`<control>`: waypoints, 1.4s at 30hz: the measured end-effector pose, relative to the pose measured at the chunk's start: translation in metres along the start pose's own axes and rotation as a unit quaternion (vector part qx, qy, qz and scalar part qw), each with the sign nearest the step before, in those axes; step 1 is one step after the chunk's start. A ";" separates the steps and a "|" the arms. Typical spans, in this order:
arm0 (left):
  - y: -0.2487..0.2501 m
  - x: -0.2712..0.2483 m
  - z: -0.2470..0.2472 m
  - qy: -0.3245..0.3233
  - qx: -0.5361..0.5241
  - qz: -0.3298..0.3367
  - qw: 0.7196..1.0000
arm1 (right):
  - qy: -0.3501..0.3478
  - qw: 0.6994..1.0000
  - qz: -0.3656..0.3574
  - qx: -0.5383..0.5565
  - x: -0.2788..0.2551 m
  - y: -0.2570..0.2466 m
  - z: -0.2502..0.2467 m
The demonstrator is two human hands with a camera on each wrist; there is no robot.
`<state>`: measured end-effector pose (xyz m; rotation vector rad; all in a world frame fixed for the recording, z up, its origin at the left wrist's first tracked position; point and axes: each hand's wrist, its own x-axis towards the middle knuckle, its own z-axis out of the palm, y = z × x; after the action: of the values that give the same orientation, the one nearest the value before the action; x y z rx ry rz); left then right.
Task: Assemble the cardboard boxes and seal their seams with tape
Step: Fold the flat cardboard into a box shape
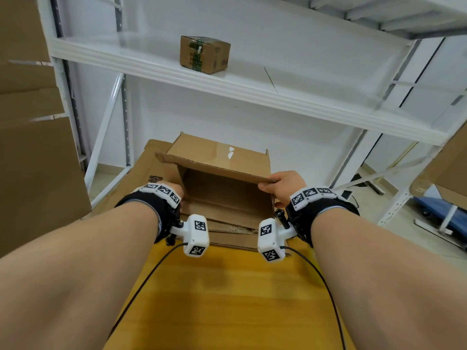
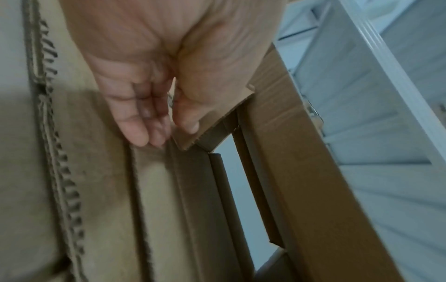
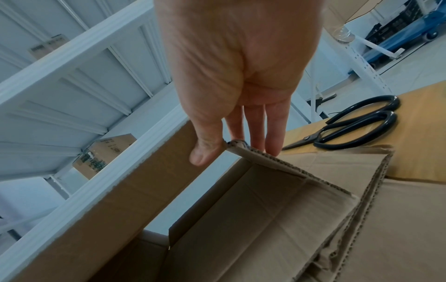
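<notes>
A brown cardboard box (image 1: 217,157) lies on its side on flat cardboard, its open end facing me, half unfolded. My left hand (image 1: 174,194) is at the box's left wall. In the left wrist view the left hand (image 2: 169,133) pinches a flap corner (image 2: 217,114) between thumb and fingers. My right hand (image 1: 280,183) grips the right corner of the raised top panel. In the right wrist view the right hand (image 3: 231,150) has its thumb on the outside of that corrugated corner and its fingers (image 3: 260,137) on the inside. No tape is in view.
A stack of flat cardboard (image 1: 151,170) lies on the yellow wooden table (image 1: 227,286). Black scissors (image 3: 357,126) rest on the table right of the box. A small taped box (image 1: 204,54) stands on the white shelf (image 1: 278,94) ahead. Large cardboard sheets (image 1: 30,147) lean at left.
</notes>
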<state>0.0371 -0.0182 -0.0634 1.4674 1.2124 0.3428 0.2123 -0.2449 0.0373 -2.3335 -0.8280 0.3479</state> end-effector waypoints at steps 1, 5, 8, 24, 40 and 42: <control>0.004 -0.017 -0.004 0.025 0.071 0.004 0.997 | 0.005 1.000 0.003 0.008 0.001 0.002 -0.002; 0.033 -0.064 -0.014 0.210 0.065 0.133 0.966 | 0.021 0.999 0.019 0.022 0.003 0.007 -0.008; 0.048 -0.057 -0.023 0.263 0.090 0.197 0.940 | 0.024 0.999 0.023 0.028 0.003 0.006 -0.010; 0.054 -0.062 -0.021 0.194 0.158 0.276 0.928 | 0.025 0.993 0.110 0.029 0.008 0.024 -0.008; 0.052 -0.048 -0.030 0.175 0.226 0.284 0.915 | 0.009 0.996 0.084 -0.005 0.007 0.020 -0.001; 0.054 -0.046 -0.028 0.168 0.243 0.296 0.909 | 0.034 0.996 0.071 -0.028 0.008 0.020 -0.004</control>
<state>0.0216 -0.0303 0.0109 2.2878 1.1382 0.7682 0.2292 -0.2539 0.0272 -2.4495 -0.6487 0.3063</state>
